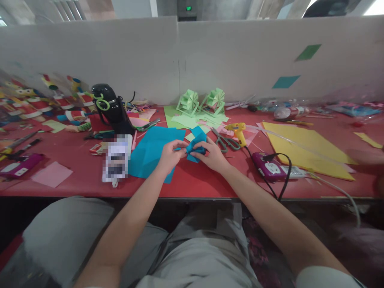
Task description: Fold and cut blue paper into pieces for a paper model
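Between my hands is a folded piece of blue paper [198,138], held just above the red table. My left hand [173,154] pinches its left edge with thumb and fingers. My right hand [211,154] is closed on its right side, the thumb low and the fingers over the top. Flat blue sheets [150,150] lie beneath and to the left of my left hand. Beyond my right hand rest grey-green scissors [226,143] and a yellow hot glue gun [239,132] with a lit orange spot.
Two green folded-paper models [189,102] stand at the back on green paper. A black bottle [109,108] and a phone [117,158] are on the left. On the right are a purple power strip [268,166] with cables and yellow sheets [306,148]. A white partition [120,56] borders the table.
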The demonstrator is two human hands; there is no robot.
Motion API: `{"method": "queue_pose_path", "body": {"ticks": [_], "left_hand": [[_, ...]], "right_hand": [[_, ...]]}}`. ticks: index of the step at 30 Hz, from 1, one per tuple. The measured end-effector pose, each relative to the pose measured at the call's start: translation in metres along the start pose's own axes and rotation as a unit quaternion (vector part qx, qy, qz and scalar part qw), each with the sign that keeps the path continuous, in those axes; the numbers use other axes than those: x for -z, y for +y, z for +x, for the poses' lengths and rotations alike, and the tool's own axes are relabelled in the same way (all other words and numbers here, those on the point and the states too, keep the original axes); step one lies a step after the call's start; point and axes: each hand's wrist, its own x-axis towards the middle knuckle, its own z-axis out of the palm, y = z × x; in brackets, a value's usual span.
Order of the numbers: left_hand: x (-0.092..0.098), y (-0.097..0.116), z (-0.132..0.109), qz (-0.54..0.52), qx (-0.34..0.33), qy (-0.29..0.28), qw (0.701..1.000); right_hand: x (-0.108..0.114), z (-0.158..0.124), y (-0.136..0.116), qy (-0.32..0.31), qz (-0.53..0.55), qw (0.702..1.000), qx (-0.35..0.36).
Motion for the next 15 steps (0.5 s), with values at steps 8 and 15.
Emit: {"method": "queue_pose_path", "body": {"ticks": [8,15], "left_hand": [[-0.0008,0.0024,0.0013,-0.062,0.052,-0.005,0.997],[0.0007,0.0017,0.0022,-0.086,0.057,-0.015,0.995]], "right_hand": [[0.0010,0.0012,-0.0002,0.007,0.008,1.000,0.001],[0.0008,0.0013,0.0001,0.000,0.017,1.000,0.004]]}}
